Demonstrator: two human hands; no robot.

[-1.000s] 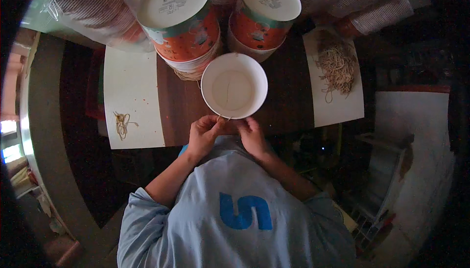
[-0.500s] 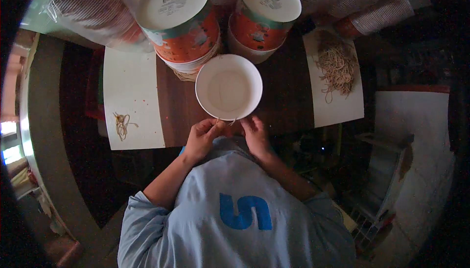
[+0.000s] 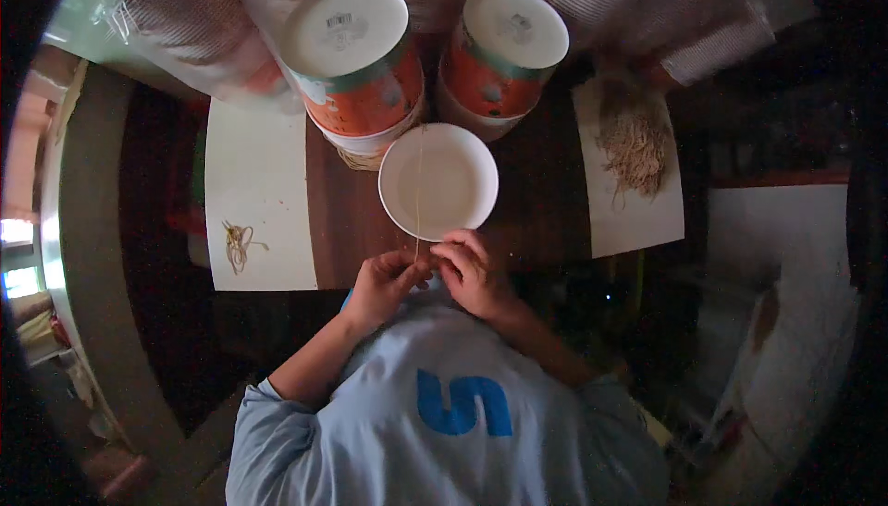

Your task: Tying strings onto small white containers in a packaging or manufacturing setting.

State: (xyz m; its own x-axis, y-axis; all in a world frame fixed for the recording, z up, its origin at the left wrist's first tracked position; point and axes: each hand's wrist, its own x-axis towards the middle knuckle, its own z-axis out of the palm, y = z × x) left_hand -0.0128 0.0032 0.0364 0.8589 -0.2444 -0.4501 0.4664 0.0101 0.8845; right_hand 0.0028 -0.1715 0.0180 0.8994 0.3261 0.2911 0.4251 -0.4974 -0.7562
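A white paper tub [image 3: 398,205] stands mouth up on the dark tabletop in front of me. A thin pale string [image 3: 420,173] runs across its mouth from the far rim down over the near rim. Just below that rim, my left hand [image 3: 387,286] is closed in a pinch on the string. My right hand [image 3: 470,273] is close beside it, its fingers bent and drawn together near the left fingertips. What the right fingers hold is too small to make out.
Two stacks of orange and green tubs [image 3: 365,99], [image 3: 495,80] stand upside down behind the white tub. A tangled string bundle [image 3: 636,154] lies on the right white board, and a few loose strings [image 3: 239,249] on the left one. Plastic-wrapped stacked cups [image 3: 190,30] line the back.
Both hands have come nearer each other and slightly down, toward my body. The string now stretches across the tub's mouth. The whole view has shifted a little downward.
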